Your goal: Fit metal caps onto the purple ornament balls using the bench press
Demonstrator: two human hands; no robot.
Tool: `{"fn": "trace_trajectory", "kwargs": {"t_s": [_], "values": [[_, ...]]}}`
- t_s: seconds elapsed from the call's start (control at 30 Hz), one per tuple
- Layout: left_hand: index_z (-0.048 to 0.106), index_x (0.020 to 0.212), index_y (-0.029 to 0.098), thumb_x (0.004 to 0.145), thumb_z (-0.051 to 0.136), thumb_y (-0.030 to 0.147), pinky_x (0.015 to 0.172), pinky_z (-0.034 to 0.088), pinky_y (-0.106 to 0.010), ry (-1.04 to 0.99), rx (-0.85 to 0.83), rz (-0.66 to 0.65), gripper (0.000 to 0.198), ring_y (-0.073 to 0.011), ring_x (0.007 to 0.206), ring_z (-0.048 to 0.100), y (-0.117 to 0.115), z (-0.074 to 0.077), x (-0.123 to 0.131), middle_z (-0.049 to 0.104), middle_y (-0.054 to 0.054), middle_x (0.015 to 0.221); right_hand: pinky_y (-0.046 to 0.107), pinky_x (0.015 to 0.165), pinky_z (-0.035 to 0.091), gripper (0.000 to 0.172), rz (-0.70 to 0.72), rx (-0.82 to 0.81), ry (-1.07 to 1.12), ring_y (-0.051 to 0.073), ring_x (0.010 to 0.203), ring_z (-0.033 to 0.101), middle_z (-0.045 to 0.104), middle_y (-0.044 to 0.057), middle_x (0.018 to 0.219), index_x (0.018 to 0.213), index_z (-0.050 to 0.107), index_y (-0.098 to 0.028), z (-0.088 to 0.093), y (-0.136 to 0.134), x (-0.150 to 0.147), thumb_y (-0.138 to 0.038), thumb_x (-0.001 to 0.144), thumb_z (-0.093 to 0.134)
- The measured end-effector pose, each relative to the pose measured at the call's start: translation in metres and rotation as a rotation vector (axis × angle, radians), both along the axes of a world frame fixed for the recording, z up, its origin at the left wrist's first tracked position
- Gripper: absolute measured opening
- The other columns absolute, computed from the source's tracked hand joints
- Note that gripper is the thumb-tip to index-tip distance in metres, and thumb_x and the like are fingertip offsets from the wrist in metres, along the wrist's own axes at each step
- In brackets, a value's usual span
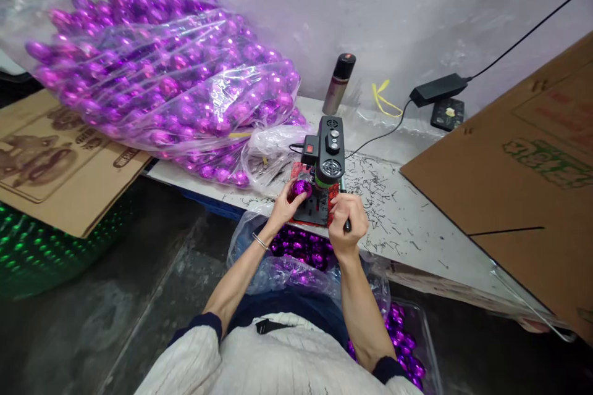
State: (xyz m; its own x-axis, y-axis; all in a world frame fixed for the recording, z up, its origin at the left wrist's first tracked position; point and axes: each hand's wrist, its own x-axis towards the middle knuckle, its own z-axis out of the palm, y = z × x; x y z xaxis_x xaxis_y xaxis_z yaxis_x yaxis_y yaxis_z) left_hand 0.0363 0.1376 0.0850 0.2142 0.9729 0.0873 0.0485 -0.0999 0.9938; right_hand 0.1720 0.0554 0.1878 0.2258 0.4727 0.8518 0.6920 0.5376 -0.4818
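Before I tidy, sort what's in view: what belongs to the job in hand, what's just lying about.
In the job:
ball, in the left hand
machine, its handle in the right hand
adapter, seemingly wired to the machine
bagged balls, probably

Lying about, it seems:
can
yellow strip
cardboard

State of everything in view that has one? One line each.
Left hand: holding purple ornament
Right hand: closed on lever
Machine: standing; power state unclear
Spray can: standing, cap on
Yellow tie: undone
Adapter: cabled both ends
Large bag: packed with purple ornaments
Lap bag: open, ornaments inside
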Motion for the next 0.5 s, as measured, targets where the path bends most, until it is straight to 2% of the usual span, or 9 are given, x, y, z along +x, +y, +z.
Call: {"fn": "trace_trajectory", "kwargs": {"t_s": [0.2, 0.33, 0.5], "values": [[0.058, 0.143, 0.018, 0.087, 0.076, 0.048, 0.114, 0.048, -0.047, 0.183, 0.117, 0.039, 0.066, -0.0296, 0.125, 0.067, -0.012, -0.008, 0.004, 0.070, -0.014, 0.135, 0.030, 0.066, 0.047, 0.028, -0.019, -0.020, 0.060, 0.014, 0.067, 0.061, 0.060, 0.000, 0.069, 0.073, 0.052, -0.023, 0.014, 0.004, 0.000, -0.017, 0.099, 0.045], [0.057, 0.144, 0.020, 0.088, 0.076, 0.049, 0.118, 0.044, -0.051, 0.253, 0.298, 0.019, 0.065, -0.0313, 0.135, 0.059, -0.013, -0.013, 0.003, 0.064, -0.015, 0.144, 0.031, 0.064, 0.047, 0.029, -0.044, -0.043, 0.095, 0.014, 0.065, 0.060, 0.058, -0.001, 0.067, 0.073, 0.052, -0.024, 0.026, 0.008, 0.000, -0.021, 0.101, 0.046], [0.056, 0.144, 0.023, 0.091, 0.072, 0.050, 0.120, 0.041, -0.053, 0.322, 0.460, -0.013, 0.062, -0.0308, 0.139, 0.057, -0.010, -0.017, 0.004, 0.063, -0.015, 0.144, 0.032, 0.064, 0.048, 0.031, -0.069, -0.079, 0.090, 0.015, 0.065, 0.060, 0.056, 0.000, 0.066, 0.072, 0.052, -0.024, 0.027, 0.009, 0.002, -0.026, 0.102, 0.045]]}}
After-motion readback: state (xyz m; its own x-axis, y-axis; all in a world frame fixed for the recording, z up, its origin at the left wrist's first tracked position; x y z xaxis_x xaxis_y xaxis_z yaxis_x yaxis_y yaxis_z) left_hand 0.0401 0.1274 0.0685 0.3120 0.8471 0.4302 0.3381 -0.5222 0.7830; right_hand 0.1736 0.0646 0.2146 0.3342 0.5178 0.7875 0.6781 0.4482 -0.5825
